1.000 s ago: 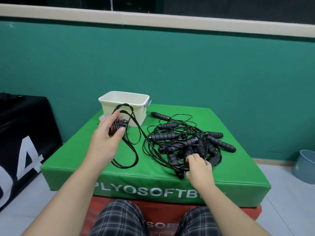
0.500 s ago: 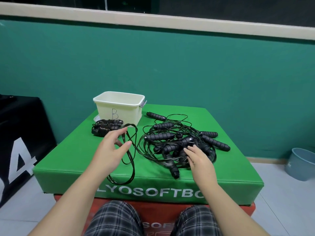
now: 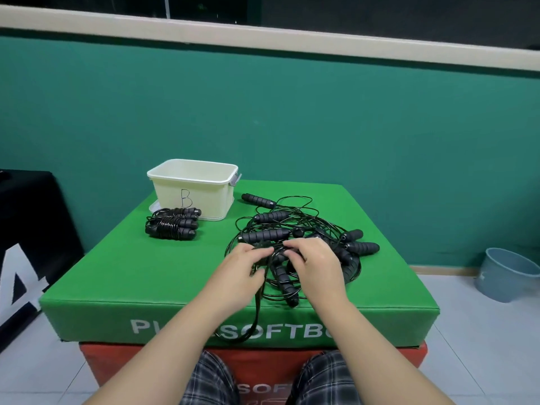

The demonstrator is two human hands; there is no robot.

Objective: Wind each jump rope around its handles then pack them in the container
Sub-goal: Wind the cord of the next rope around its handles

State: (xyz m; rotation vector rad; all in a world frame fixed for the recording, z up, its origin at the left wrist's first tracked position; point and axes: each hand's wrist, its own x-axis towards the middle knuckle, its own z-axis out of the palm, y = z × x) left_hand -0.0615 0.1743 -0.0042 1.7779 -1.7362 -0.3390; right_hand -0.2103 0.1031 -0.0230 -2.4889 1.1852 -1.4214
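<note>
A cream container (image 3: 193,182) marked "B" stands at the back left of the green plyo box (image 3: 122,267). In front of it lie wound jump ropes (image 3: 172,226), bundled around their black handles. A tangled pile of black ropes and foam handles (image 3: 295,238) covers the right half of the box. Both hands are at the near side of that pile. My left hand (image 3: 238,273) pinches a cord, and a loop of that cord hangs over the box's front edge. My right hand (image 3: 314,267) grips cords and a handle in the tangle.
A red box (image 3: 263,363) carries the green one. A black padded block (image 3: 29,229) stands to the left, and a grey-blue bucket (image 3: 508,276) sits on the tiled floor at the right. A teal wall runs behind. My plaid-clad knees are below.
My left hand let go of the wound bundle near the container and came right to the tangled pile. My right hand shifted up onto the pile's cords. The loose loop slid toward the front edge.
</note>
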